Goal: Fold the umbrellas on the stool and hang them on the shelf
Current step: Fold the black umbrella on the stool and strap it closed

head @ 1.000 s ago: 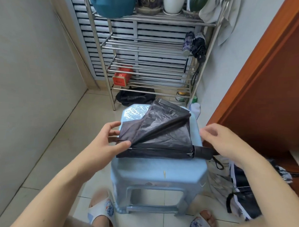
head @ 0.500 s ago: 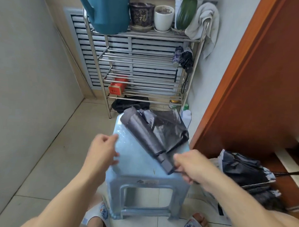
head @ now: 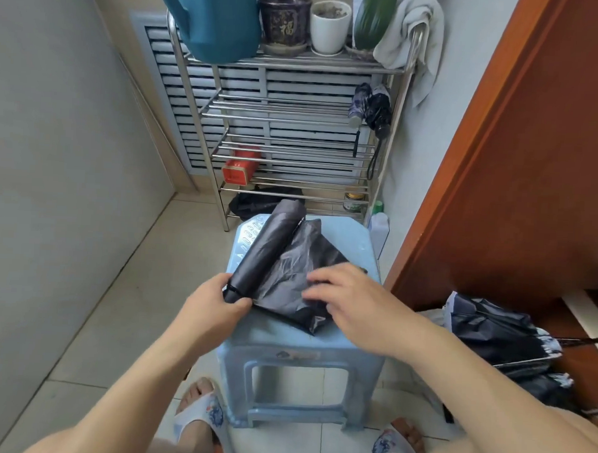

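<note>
- The step in hand looks to be rolling the loose canopy around the shaft of the black folding umbrella (head: 275, 259) on the blue plastic stool (head: 358, 239).
- The left hand (head: 215, 301) grips the near, handle end of the rolled part, fingers and thumb curled round it at the stool's near-left edge.
- The right hand (head: 349, 297) lies on the unrolled fabric, fingers fairly straight and a little apart, pressing it flat toward the stool's near-right side.
- To do this well, I would judge that the left hand should turn the shaft steadily while the right keeps the cloth taut and smooth, so the pleats wind on evenly with no bunching.
- The cloth looks thin, slick and crinkled, so it may slip or spring open if the pressure lifts; the closing strap is not visible from here.
- The rolled part runs diagonally from the near-left edge to the far-left corner of the stool; the loose flap spreads across the middle, its near corner close to the front edge.
- Two folded umbrellas (head: 371, 106) already hang at the right side of the metal shelf (head: 296, 109), by its right post.
- Another open umbrella (head: 502, 334) lies on the floor right of the stool, so much of the task seems left.
</note>
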A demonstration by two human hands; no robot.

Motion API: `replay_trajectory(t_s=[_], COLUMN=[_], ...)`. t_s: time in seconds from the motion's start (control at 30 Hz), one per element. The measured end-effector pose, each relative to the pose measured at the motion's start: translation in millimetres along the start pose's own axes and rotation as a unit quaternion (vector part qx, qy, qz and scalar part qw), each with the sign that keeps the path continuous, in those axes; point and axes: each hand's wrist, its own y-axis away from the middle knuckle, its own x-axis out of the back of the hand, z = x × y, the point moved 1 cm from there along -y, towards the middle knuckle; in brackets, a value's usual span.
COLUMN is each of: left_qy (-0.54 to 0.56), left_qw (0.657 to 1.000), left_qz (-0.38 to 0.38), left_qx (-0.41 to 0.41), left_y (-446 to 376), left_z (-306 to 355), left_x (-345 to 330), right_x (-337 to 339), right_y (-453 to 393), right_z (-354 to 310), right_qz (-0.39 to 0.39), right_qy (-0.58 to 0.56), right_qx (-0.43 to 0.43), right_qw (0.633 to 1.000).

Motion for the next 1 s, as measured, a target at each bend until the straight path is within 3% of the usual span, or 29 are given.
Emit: replay_trajectory(t_s=[0.07,0.2,0.23,0.4,0.6,0.8,0.9,1.0], left_qy=[-0.012,-0.111,-0.111,-0.094,-0.089,-0.098,-0.106,-0.128], left_qw=[1.000,0.989,0.989,0.988,0.989,0.989,0.988,0.985], left_qz=[0.009,0.055,0.054,0.049,0.049,0.042,0.044,0.046], left_qx=[-0.023,-0.079,-0.086,-0.109,-0.111,-0.106,-0.104,-0.107], left_y=[-1.9,-10.3,-12.1,-20.5,-26.4,-24.8,-22.9,-22.9], left_z=[-5.2,-14.5,-14.5,-14.7,-15.5,-11.6,-13.0,-16.0], left_x=[1.8,0.1,-0.7,-1.4,-0.5,-0.9,-3.0,-2.2], right_x=[-3.7,11.6,10.6,-19.6,-33.7,-33.1,-25.2,-17.3], right_y=[5.0,15.5,17.6,13.5,5.0,15.5,25.0,23.7], right_z=[0.4,-6.7,-12.4,-30.5,-30.0,-32.6,-30.7,-12.8], right_qz=[-0.057,0.137,0.148,0.056,0.150,0.237,0.247,0.274], right_qy=[0.057,0.008,-0.014,0.034,0.132,0.106,0.034,-0.012], right_qx=[-0.016,-0.032,-0.009,0.064,0.124,0.193,0.129,-0.101], right_qw=[0.997,0.990,0.989,0.996,0.972,0.946,0.960,0.956])
